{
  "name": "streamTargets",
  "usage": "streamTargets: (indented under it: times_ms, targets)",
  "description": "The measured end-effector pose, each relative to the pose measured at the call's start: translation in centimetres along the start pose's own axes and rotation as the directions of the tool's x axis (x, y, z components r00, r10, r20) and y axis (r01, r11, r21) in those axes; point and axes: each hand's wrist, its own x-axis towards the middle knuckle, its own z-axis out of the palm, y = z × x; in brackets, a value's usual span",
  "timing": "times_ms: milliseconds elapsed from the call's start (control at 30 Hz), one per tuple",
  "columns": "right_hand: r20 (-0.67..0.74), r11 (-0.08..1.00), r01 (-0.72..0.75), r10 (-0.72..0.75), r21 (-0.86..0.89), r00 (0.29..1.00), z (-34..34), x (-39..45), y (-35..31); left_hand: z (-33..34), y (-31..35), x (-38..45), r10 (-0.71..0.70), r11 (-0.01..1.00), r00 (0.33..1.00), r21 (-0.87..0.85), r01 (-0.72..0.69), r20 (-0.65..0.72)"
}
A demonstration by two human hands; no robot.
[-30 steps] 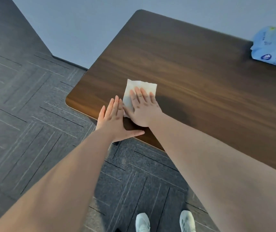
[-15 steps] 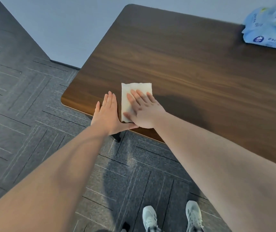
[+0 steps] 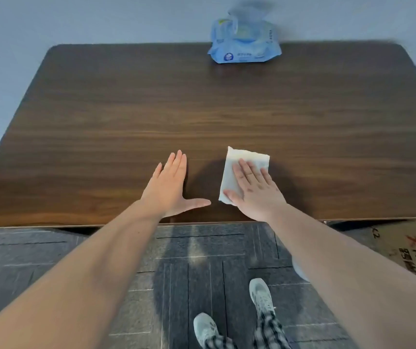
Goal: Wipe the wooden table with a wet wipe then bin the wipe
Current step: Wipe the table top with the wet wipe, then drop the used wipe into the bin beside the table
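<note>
The dark wooden table (image 3: 202, 109) fills the upper half of the head view. A folded white wet wipe (image 3: 234, 170) lies flat near the table's front edge. My right hand (image 3: 257, 192) presses flat on the wipe's lower right part, fingers spread over it. My left hand (image 3: 169, 187) rests flat on the bare wood to the left of the wipe, fingers together, thumb stretched toward it, not touching it. No bin is in view.
A blue pack of wet wipes (image 3: 243, 44) with its lid up stands at the table's far edge by the grey wall. A cardboard box (image 3: 413, 250) sits on the carpet at the right, under the table's edge. My shoes (image 3: 260, 295) stand below.
The view has swung from the table's left corner to face its front edge. My right hand slid the wipe rightward, away from my left hand, which now lies apart from it.
</note>
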Motion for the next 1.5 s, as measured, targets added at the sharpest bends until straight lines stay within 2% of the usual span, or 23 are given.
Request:
streamTargets:
  times_ms: [133,300,567,867,933,1067,1200,1267,1300,1367,1433,1500]
  targets:
    - [-0.005,0.983,-0.171,0.172,0.071,0.985,0.5,-3.6,7.6,0.1,7.3,2.9,0.137,0.99,0.99,0.023,-0.138,0.019]
    - [-0.021,0.923,-0.352,0.36,0.157,0.933,1.3,-7.4,16.3,0.5,16.0,6.3,0.292,0.954,0.954,0.051,-0.296,0.066]
    - [-0.01,0.839,-0.494,0.509,0.226,0.86,1.7,-11.6,28.1,0.9,29.3,12.0,0.433,0.888,0.889,0.098,-0.449,0.151]
    - [-0.061,0.775,-0.546,0.592,0.318,0.804,2.1,-16.1,39.8,1.4,43.3,18.1,0.535,0.815,0.83,0.161,-0.556,0.158]
    - [-0.171,0.773,-0.503,0.596,0.387,0.785,2.8,-17.9,41.5,1.8,46.1,19.2,0.545,0.804,0.822,0.174,-0.568,0.163]
    - [-0.388,0.778,-0.432,0.61,0.455,0.691,4.9,-21.5,43.8,2.9,50.9,20.3,0.597,0.76,0.776,0.166,-0.628,0.203]
    - [-0.456,0.773,-0.369,0.612,0.516,0.646,6.3,-22.9,44.9,4.4,55.3,20.7,0.66,0.7,0.718,0.165,-0.694,0.222]
    - [-0.478,0.745,-0.337,0.641,0.576,0.601,7.3,-23.3,45.0,5.3,57.2,20.6,0.698,0.661,0.68,0.164,-0.732,0.223]
    - [-0.455,0.704,-0.348,0.683,0.62,0.572,7.8,-23.6,44.8,5.7,57.9,20.5,0.719,0.639,0.658,0.161,-0.752,0.223]
    - [-0.312,0.572,-0.414,0.779,0.708,0.544,9.3,-24.2,44.4,6.5,59.1,20.4,0.751,0.598,0.622,0.172,-0.783,0.22]
    - [-0.148,0.493,-0.504,0.803,0.709,0.578,11.6,-24.8,44.0,7.2,59.6,20.4,0.768,0.574,0.607,0.199,-0.794,0.206]
    - [-0.016,0.477,-0.57,0.776,0.669,0.63,14.4,-25.0,43.7,7.9,59.7,20.4,0.776,0.57,0.607,0.223,-0.791,0.172]
